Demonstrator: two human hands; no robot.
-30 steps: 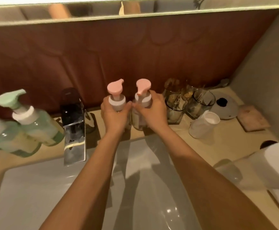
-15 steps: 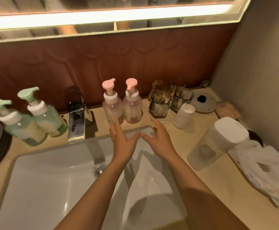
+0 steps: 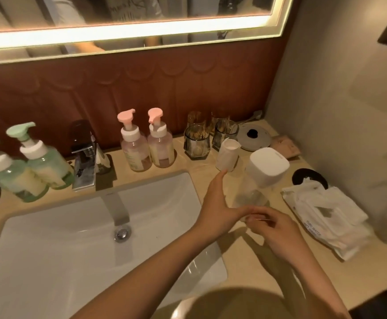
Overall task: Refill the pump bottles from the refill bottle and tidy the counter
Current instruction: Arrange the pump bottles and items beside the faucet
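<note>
Nearest, right of the sink [image 3: 49,261]: right hand [image 3: 277,229], fingers loosely curled by the foot of the clear refill bottle [image 3: 268,168]; impossible to tell whether gripping it or only touching

Just left of that, left hand [image 3: 217,203], spread wide and holding nothing, forefinger tip at the base of a small white cup [image 3: 227,155]

Refill bottle on the counter [image 3: 257,284], white cap on, between the hands and a white wipes packet [image 3: 326,217]

Farther back, along the brown wall [image 3: 187,88]: two pink pump bottles [image 3: 134,148] close side by side, right of the tap [image 3: 84,166]; two green pump bottles [image 3: 42,162] left of it; dark glasses [image 3: 196,143] and a round white lid [image 3: 253,137] off to the right
</note>
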